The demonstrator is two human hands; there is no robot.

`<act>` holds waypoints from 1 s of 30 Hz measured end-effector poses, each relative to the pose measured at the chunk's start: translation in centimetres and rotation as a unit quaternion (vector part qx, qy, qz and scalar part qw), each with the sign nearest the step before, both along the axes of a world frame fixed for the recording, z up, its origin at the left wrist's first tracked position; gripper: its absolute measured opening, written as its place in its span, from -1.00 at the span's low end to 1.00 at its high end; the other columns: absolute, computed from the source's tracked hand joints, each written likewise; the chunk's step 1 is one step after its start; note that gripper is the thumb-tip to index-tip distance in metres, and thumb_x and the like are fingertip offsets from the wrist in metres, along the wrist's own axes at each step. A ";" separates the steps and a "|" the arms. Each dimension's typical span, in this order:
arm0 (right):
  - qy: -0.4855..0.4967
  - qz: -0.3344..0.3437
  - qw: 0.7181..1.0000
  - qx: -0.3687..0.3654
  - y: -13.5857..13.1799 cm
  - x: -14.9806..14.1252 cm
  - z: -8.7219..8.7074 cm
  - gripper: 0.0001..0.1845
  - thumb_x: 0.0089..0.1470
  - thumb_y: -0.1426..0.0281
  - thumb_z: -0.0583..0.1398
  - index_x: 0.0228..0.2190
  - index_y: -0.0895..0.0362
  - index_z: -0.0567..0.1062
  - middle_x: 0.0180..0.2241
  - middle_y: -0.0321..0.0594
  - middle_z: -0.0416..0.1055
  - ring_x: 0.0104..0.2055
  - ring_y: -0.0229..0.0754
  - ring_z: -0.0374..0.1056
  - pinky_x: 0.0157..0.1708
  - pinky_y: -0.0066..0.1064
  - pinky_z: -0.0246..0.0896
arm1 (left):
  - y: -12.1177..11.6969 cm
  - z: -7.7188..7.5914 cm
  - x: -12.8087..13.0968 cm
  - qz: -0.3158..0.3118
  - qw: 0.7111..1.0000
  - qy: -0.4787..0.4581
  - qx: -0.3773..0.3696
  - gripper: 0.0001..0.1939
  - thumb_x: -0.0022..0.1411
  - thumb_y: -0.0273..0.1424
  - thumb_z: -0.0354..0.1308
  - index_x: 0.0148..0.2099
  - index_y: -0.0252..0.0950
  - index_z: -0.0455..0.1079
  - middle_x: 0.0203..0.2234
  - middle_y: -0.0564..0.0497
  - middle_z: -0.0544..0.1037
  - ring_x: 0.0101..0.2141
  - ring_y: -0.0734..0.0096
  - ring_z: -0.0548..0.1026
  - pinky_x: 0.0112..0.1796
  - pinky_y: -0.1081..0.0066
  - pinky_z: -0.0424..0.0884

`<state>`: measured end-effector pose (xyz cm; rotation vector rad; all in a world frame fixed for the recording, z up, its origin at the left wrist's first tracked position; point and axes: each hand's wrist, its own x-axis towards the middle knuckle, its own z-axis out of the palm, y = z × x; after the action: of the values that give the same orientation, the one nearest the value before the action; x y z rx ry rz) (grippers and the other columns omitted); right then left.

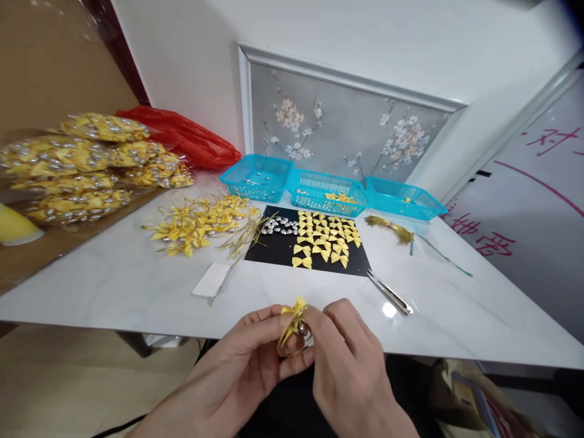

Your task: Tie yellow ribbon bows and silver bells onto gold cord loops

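In the head view, my left hand [253, 350] and right hand [349, 359], fingers curled nearly closed, pinch a yellow bow [292, 322] with gold cord and a silvery bead (shiny little thing) before the table's [150, 298] near edge.

White marble-look table [150, 292], yellow bows, blue baskets [329, 196]

place: small craft workspace | signs: table [150, 292], yellow bows [302, 262], blue baskets [253, 191], whiteboard [542, 249]
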<state>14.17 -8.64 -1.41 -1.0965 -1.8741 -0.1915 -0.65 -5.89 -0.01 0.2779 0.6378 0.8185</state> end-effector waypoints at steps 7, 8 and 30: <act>0.008 -0.014 1.000 -0.018 -0.3 -0.3 0.1 -0.69 0.26 0.66 -0.02 -0.11 0.27 0.45 -0.44 -0.20 0.25 -0.44 -0.21 0.19 -0.50 -0.40 0.26 | -0.1 0.4 -0.1 -0.008 1.000 0.004 0.006 -0.96 0.08 -0.58 0.39 -0.38 -0.41 0.60 -0.44 -0.05 0.64 -0.40 0.38 0.56 -0.27 0.36 0.55; 0.008 -0.012 1.000 -0.021 -0.3 -0.3 0.2 -0.70 0.26 0.65 -0.02 -0.12 0.27 0.46 -0.44 -0.20 0.25 -0.44 -0.21 0.20 -0.50 -0.40 0.26 | -0.1 0.4 -0.1 -0.010 1.000 0.001 0.006 -0.97 0.08 -0.58 0.39 -0.39 -0.41 0.60 -0.45 -0.05 0.64 -0.40 0.38 0.57 -0.27 0.36 0.55; 0.023 -0.002 0.999 0.037 -0.1 0.1 0.0 -0.74 0.21 0.69 0.08 -0.18 0.28 0.52 -0.47 -0.15 0.38 -0.47 -0.25 0.34 -0.52 -0.45 0.37 | 0.0 1.3 -0.5 0.048 0.993 0.073 -0.075 -0.78 0.18 -0.74 0.20 -0.45 -0.44 0.54 -0.63 -0.01 0.53 -0.65 0.57 0.47 -0.60 0.62 0.50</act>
<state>14.25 -8.77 -1.37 -1.0462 -1.8101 -0.2357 -1.11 -5.91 1.34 0.1731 0.8515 0.8424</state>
